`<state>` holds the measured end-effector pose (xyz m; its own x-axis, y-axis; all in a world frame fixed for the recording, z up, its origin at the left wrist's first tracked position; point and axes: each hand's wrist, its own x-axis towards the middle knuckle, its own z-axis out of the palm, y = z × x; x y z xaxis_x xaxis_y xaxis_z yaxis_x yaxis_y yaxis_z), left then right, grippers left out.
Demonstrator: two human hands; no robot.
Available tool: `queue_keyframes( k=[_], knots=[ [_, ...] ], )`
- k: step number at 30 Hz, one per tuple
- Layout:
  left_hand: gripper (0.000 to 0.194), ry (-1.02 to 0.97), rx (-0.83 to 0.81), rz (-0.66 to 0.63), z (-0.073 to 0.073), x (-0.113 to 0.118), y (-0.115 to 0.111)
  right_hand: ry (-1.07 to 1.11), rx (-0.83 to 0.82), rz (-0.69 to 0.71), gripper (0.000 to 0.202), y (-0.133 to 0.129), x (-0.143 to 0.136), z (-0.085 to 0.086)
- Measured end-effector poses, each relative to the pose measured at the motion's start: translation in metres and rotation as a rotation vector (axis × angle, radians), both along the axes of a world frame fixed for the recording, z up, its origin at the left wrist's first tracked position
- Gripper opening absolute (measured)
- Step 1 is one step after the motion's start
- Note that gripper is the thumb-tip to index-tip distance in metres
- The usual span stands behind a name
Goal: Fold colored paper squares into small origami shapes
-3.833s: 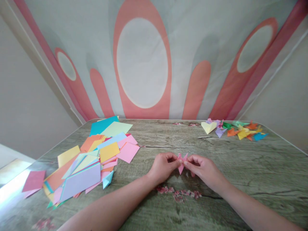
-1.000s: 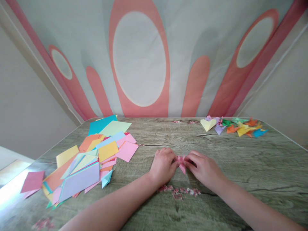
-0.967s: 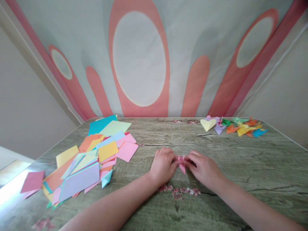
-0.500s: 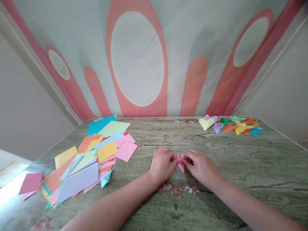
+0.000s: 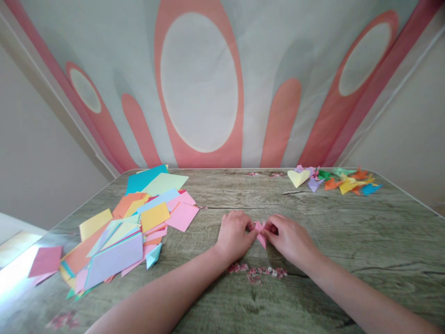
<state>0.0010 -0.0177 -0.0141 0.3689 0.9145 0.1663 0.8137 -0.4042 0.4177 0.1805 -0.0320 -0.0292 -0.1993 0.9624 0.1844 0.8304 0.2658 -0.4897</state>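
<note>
One left hand [image 5: 234, 235] and one right hand [image 5: 291, 236] pinch one pink folded paper [image 5: 261, 239] between them — below and right of frame centre; one light-blue folded piece [image 5: 153, 256] lies lower left.

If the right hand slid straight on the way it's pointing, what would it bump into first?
First the pink folded paper pinched in the right hand, then probably the left hand beyond, though depth is unclear.
</note>
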Motion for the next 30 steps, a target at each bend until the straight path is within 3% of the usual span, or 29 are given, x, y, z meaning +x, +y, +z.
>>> queue_keyframes(
  k=[20, 25, 30],
  knots=[
    [0.012, -0.085, -0.038, -0.033, -0.001, -0.004, 0.005, 0.125, -0.090, 0.051, 0.006, 0.006, 0.007, -0.004],
    [0.027, -0.127, 0.002, -0.041, -0.005, -0.008, 0.004, 0.137, -0.046, 0.036, 0.005, 0.001, 0.006, -0.005],
    [0.048, -0.180, 0.047, -0.129, -0.010, -0.013, 0.005, 0.140, 0.025, 0.010, 0.009, -0.006, 0.005, -0.007]
  ],
)
